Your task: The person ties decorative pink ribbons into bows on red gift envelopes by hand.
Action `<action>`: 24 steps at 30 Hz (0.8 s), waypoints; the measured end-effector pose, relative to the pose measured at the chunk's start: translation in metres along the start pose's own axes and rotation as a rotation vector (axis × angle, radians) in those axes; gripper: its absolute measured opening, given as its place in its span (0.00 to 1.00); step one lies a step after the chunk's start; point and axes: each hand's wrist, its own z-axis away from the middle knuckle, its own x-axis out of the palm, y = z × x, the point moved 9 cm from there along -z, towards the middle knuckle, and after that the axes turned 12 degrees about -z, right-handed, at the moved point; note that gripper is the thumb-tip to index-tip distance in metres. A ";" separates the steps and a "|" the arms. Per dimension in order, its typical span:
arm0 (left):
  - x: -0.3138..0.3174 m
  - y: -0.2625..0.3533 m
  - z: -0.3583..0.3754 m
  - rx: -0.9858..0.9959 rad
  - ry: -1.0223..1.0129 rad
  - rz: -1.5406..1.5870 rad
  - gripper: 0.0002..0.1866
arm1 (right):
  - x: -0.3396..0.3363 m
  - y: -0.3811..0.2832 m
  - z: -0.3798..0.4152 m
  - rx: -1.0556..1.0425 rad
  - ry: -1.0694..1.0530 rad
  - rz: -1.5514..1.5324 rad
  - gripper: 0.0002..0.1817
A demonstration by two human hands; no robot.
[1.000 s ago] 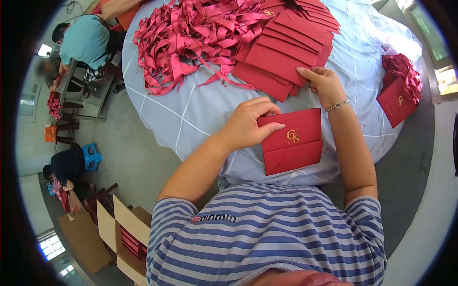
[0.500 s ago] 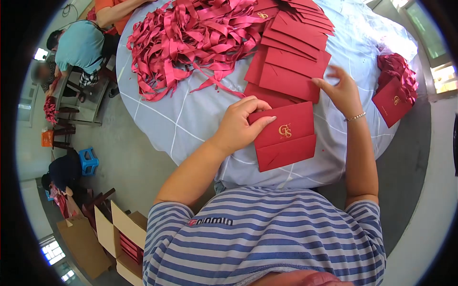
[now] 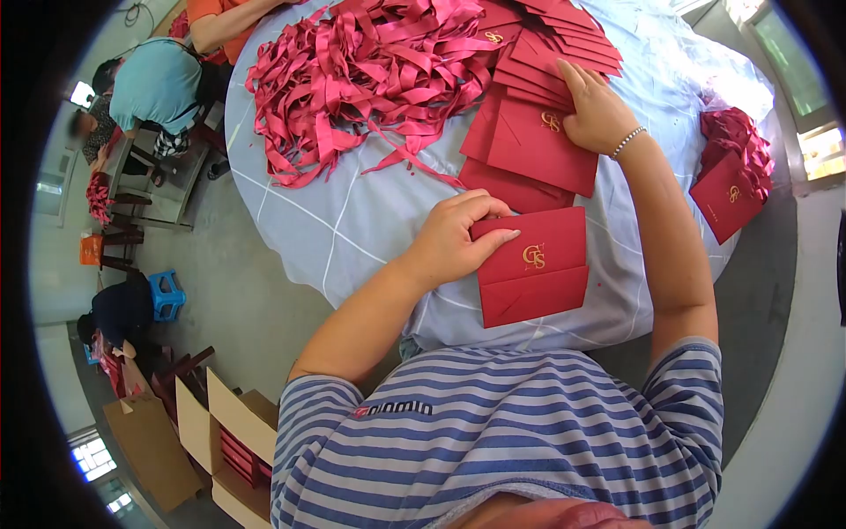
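Observation:
My left hand (image 3: 463, 236) pinches the upper left edge of a red paper envelope (image 3: 529, 295), thumb on top and fingers behind. This envelope bears a gold monogram, and a crease or edge crosses it below the mark. It is close to the table's near edge. Beyond it, a fanned-out pile of similar red envelopes (image 3: 533, 150) runs away from me. My right hand (image 3: 601, 113), with a beaded bracelet at the wrist, lies over the pile's right side, fingers stretched out on the envelopes. A gold monogram shows beside its thumb.
A heap of red ribbons (image 3: 361, 88) lies left of the pile on the pale blue checked tablecloth (image 3: 300, 225). At the right are more ribbons and a red bag (image 3: 730, 196). An open carton (image 3: 211, 414) stands on the floor at lower left. Other people work at far left.
My right hand has moved away from me, from beside the pile onto it. The nearer envelopes there have shifted, uncovering a gold monogram. My left hand keeps its envelope.

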 end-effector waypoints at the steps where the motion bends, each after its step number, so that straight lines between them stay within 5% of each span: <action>1: 0.000 0.000 0.000 0.006 0.004 0.000 0.11 | -0.004 -0.002 -0.001 0.008 0.018 0.039 0.40; 11: -0.006 0.010 0.003 0.030 0.000 0.050 0.11 | -0.065 -0.042 0.064 -0.066 0.418 0.108 0.27; 14: -0.007 0.022 0.004 0.127 -0.009 0.077 0.11 | -0.044 -0.076 0.109 -0.200 0.295 0.254 0.27; 17: -0.009 0.038 0.008 0.279 0.031 0.159 0.11 | -0.015 -0.094 0.143 -0.310 0.011 -0.008 0.28; 21: -0.012 0.035 0.007 0.250 0.061 0.134 0.11 | -0.011 -0.094 0.162 -0.345 -0.009 -0.158 0.26; 24: -0.016 0.028 0.005 0.194 0.121 0.070 0.12 | -0.033 -0.076 0.166 -0.308 0.283 -0.250 0.27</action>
